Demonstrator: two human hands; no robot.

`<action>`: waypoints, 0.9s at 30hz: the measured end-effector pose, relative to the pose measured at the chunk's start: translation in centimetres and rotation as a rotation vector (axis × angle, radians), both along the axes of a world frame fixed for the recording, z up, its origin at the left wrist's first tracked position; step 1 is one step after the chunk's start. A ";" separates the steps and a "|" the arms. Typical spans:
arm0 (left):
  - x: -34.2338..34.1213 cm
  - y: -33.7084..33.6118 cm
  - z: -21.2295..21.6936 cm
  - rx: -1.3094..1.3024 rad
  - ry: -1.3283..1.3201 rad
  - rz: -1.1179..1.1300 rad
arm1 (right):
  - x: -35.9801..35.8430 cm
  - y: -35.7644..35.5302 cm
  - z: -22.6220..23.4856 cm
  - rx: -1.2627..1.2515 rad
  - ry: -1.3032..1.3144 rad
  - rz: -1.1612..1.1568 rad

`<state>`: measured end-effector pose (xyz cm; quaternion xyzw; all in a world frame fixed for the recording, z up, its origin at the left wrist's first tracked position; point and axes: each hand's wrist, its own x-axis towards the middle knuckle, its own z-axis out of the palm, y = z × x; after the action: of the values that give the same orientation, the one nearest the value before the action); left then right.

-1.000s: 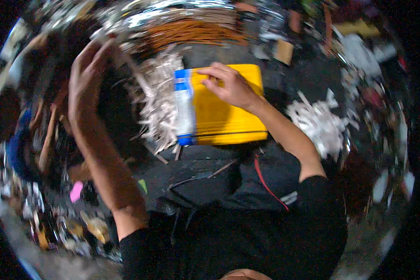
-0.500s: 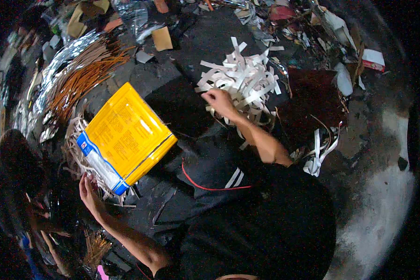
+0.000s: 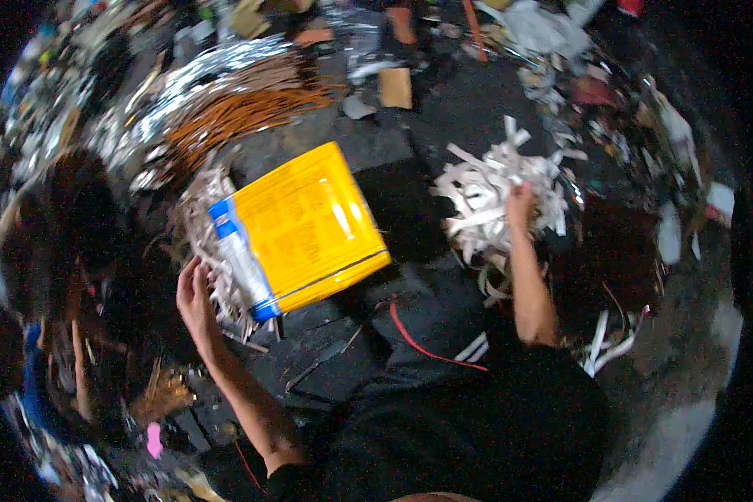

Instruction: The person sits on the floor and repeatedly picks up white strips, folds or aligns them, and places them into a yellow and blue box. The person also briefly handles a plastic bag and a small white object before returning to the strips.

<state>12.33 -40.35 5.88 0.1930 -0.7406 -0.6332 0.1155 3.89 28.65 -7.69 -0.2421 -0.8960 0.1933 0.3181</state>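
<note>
A large yellow tin [image 3: 314, 230] with a blue and silver band lies tilted in front of me. Pale, flat strips [image 3: 202, 205] are heaped along its left side. My left hand [image 3: 197, 297] is at the near end of that heap, fingers stretched out and slightly apart. To the right of the tin lies a loose pile of white strips [image 3: 473, 188]. My right hand [image 3: 519, 205] reaches into this pile with its fingers closed on a white strip; the fingertips are blurred.
Bundled orange-brown rods or strips [image 3: 251, 121] and shiny silver strips [image 3: 213, 67] lie at the far left. Another person [image 3: 63, 226] sits at the left. Scrap and plastic [image 3: 548, 33] litter the far side. A red cord [image 3: 414, 339] crosses my dark clothing.
The whole view has swung, shifting the scene to the right. My right hand has moved from the left edge of the white pile further into it. My left hand stays beside the tin.
</note>
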 end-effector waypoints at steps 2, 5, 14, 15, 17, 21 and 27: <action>0.9 -0.1 1.7 -0.031 0.102 0.030 | -0.8 -8.4 7.7 -0.058 0.133 0.194; -0.5 5.2 6.0 -0.006 0.023 -0.080 | 0.3 -14.7 19.6 -0.170 -0.071 0.416; -1.8 16.8 13.0 -0.204 0.494 -0.731 | 1.6 -31.3 31.9 -0.325 -0.511 1.613; -2.0 15.7 13.2 -0.252 0.226 -0.927 | 1.3 -31.6 32.3 -0.270 -0.493 1.583; -2.0 13.1 12.7 -0.115 0.049 -0.983 | 0.5 -32.1 33.1 -0.203 -0.543 1.492; -1.9 5.9 12.2 -0.133 -0.072 -0.889 | -1.2 -29.4 30.8 -0.188 -0.626 1.318; -0.4 -0.6 7.8 -0.155 -0.293 -0.674 | -2.7 -25.9 25.9 -0.200 -0.724 1.112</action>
<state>11.90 -40.94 13.65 0.0178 -0.8171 -0.5432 -0.1922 1.22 2.76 18.25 0.1775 -0.9154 0.3169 -0.1735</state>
